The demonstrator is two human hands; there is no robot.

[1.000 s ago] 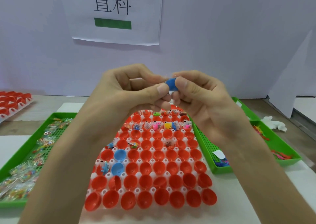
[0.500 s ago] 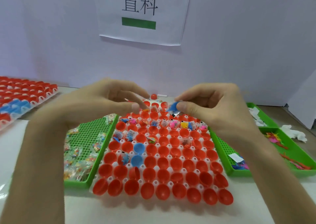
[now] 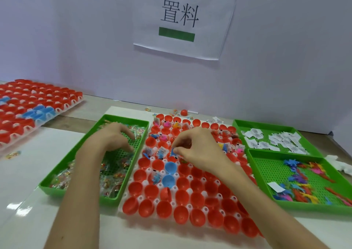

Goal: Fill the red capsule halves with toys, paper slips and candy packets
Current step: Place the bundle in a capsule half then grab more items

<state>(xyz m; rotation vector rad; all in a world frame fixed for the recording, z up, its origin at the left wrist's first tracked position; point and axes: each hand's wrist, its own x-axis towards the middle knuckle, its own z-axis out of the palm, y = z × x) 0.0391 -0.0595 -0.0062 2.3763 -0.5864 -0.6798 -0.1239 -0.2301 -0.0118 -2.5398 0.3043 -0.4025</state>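
Worktop (image 3: 38, 163) carries four stations, viewed from behind the operator. The central rack (image 3: 204, 193) seats the red capsule halves (image 3: 181, 214) in rows, open side up; two blue halves (image 3: 170, 167) sit among them left of centre. A second rack (image 3: 38, 104) stands well apart at far left.

Supply trays:
- Left green tray (image 3: 51, 190): candy packets (image 3: 114, 180).
- Far right tray (image 3: 266, 124): paper slips (image 3: 282, 141).
- Near right tray (image 3: 304, 209): loose toys (image 3: 299, 180).

Hands:
- Left hand (image 3: 116, 136): over the candy tray, fingers curved downward. Whether a packet is grasped cannot be determined.
- Right hand (image 3: 198, 146): over the left-middle of the central rack, thumb and forefinger pinching a small blue toy (image 3: 173, 152) just above a red half.

Progress, as judged: the far rows hold toys and slips, with a few loaded cups toward the left-middle. The near rows show bare red interiors. Roughly half the rack or more remains to be filled. Candy in the loaded cups is too small to confirm.
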